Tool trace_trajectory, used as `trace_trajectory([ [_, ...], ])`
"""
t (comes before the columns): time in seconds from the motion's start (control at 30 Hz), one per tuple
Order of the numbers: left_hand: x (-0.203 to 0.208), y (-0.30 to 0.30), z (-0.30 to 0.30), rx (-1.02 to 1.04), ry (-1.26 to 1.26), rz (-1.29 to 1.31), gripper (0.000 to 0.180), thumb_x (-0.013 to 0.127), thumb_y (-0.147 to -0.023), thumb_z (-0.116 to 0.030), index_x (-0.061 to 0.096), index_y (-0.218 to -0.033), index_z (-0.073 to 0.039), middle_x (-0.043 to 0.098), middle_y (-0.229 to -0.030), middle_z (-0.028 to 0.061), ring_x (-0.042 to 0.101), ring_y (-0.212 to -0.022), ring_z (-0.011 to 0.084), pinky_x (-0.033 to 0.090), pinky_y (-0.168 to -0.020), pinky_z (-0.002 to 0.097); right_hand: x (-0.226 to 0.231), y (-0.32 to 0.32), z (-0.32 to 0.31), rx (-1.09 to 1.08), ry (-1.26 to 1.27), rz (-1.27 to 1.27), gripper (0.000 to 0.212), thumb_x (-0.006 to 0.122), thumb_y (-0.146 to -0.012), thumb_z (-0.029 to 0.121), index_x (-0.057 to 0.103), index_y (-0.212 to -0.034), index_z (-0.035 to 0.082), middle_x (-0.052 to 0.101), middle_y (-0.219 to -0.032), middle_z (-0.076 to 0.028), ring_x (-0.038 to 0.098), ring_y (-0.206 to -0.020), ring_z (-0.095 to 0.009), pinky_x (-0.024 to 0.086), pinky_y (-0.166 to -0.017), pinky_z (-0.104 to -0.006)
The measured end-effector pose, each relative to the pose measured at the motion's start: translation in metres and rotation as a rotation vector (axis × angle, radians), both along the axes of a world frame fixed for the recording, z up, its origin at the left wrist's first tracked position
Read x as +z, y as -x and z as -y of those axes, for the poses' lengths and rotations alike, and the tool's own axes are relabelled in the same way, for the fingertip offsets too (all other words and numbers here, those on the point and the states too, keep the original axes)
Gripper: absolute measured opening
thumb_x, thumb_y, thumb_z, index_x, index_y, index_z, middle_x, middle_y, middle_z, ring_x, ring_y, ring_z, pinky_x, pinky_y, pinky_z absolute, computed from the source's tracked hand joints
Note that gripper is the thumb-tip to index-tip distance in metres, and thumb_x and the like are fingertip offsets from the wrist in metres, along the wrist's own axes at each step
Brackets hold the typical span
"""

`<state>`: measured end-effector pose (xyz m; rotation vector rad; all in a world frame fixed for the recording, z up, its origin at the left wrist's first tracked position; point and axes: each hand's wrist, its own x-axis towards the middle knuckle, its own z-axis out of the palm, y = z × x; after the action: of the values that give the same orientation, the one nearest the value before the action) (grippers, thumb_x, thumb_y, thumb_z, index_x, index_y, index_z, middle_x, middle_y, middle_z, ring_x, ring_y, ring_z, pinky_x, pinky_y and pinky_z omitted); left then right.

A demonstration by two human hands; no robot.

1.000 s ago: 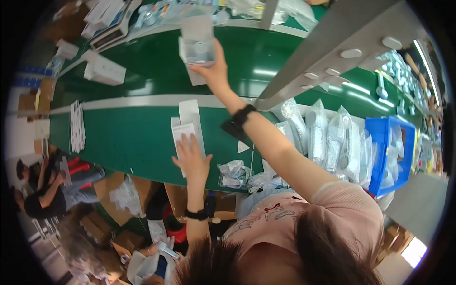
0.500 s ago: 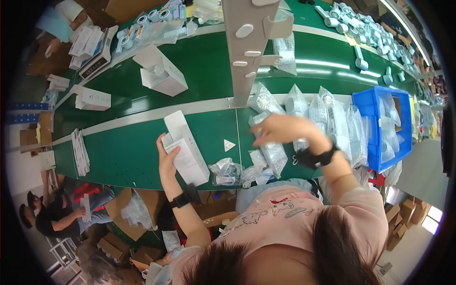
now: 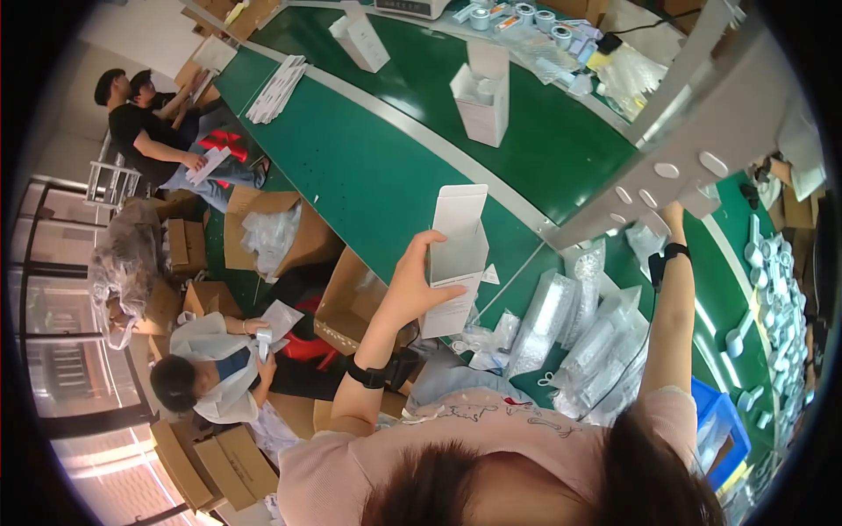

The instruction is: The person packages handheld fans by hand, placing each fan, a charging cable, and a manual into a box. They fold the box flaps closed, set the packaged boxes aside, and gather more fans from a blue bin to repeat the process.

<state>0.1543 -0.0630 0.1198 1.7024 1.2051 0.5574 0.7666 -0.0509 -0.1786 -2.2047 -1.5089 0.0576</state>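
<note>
My left hand (image 3: 419, 276) is closed round a tall white carton (image 3: 458, 254), thumb on the front and fingers at its side. The carton's top flap stands up. Stretched far out to the right, my right hand (image 3: 674, 215) is beside the grey post (image 3: 640, 188), and its fingers are mostly hidden by the bracket there. A clear plastic bag (image 3: 646, 238) lies close to that hand; whether I touch it does not show. Between my arms, several bubble-wrapped packages (image 3: 544, 320) lie on the green bench. Small bagged parts (image 3: 487, 346) sit by the carton's base.
Farther off, two open white cartons (image 3: 482, 110) (image 3: 361, 44) stand on the green conveyor, with paper leaflets (image 3: 277, 88) stacked on the bench. A blue crate (image 3: 719, 430) is at my right, and pale-blue handled parts (image 3: 781, 307) lie beyond. Co-workers (image 3: 210, 377) and cardboard boxes (image 3: 263, 232) are on the left.
My view has turned left. The right hand has gone from above the bubble-wrapped packages out to the post. My left hand still holds the carton, which is now more upright.
</note>
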Motion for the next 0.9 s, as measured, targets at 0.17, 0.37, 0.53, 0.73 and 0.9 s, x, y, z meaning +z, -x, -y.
trace_trajectory([
  [0.17,-0.008,-0.026,0.01,-0.039,-0.086,-0.041,0.07,0.077,-0.056,-0.012,0.033,-0.11,-0.01,0.046,-0.111,0.0187,0.053,-0.097,0.034,0.044,-0.081,0.0386,0.109,0.121,0.023,0.102,-0.152,-0.29,0.072,0.059,-0.071,0.016,0.024,-0.133,0.007,0.049,-0.114,-0.024,0.05,-0.104,-0.036,0.042,-0.084,-0.0389],
  [0.37,-0.015,-0.054,0.012,-0.186,-0.195,0.0,0.075,0.078,-0.055,-0.014,0.029,-0.111,-0.007,0.048,-0.107,0.02,0.052,-0.099,0.0337,0.043,-0.083,0.038,0.272,0.205,0.098,-0.089,-0.712,-1.291,0.052,0.051,-0.076,0.011,0.034,-0.125,0.002,0.047,-0.119,-0.013,0.044,-0.113,-0.025,0.031,-0.098,-0.038],
  [0.53,0.005,-0.07,0.035,-0.249,-0.137,-0.029,0.075,0.078,-0.057,-0.013,0.026,-0.11,-0.003,0.047,-0.111,0.0247,0.05,-0.101,0.0385,0.042,-0.084,0.0392,0.317,0.334,0.11,-0.181,-1.071,-1.816,0.045,0.05,-0.077,0.013,0.04,-0.12,0.005,0.049,-0.114,-0.01,0.046,-0.108,-0.024,0.035,-0.095,-0.039],
  [0.73,-0.008,-0.068,0.048,-0.147,-0.181,0.143,0.075,0.078,-0.056,-0.011,0.025,-0.108,-0.002,0.044,-0.113,0.0259,0.052,-0.099,0.0358,0.042,-0.084,0.0374,0.311,0.389,0.11,-0.254,-0.832,-0.674,0.047,0.058,-0.074,0.012,0.044,-0.118,0.005,0.047,-0.112,-0.009,0.046,-0.102,-0.024,0.037,-0.09,-0.0381],
  [0.9,-0.03,-0.068,0.032,-0.21,-0.488,0.314,0.072,0.079,-0.057,-0.009,0.025,-0.104,-0.005,0.044,-0.112,0.0226,0.05,-0.1,0.0298,0.043,-0.082,0.0365,0.318,0.401,0.11,0.091,-0.506,0.011,0.041,0.061,-0.073,0.013,0.05,-0.112,0.003,0.047,-0.111,-0.011,0.047,-0.099,-0.028,0.038,-0.088,-0.0372],
])
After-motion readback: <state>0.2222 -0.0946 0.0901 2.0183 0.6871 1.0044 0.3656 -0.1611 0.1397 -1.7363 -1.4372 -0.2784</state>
